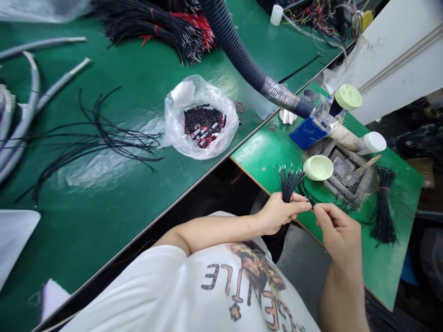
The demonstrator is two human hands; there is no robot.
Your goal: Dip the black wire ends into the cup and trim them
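My left hand (277, 214) is closed around a bundle of black wires (288, 182), whose bare, silvery ends fan out above the fist. Close beside it, my right hand (337, 226) pinches a thin black wire with thumb and forefinger near the left fingertips. The exact spot in the pinch is too small to make out. Just past the hands, a pale green cup (318, 168) stands on the small green table (256, 150). More black wires lie between that cup and my right hand, partly hidden by it.
A grimy metal tray (370, 186) holds a small block and a flat tool. Above it, a ribbed hose (238, 57) ends near a blue box (308, 132). A tied black wire bundle (384, 207) lies right; a plastic bag (173, 138) of small parts sits left.
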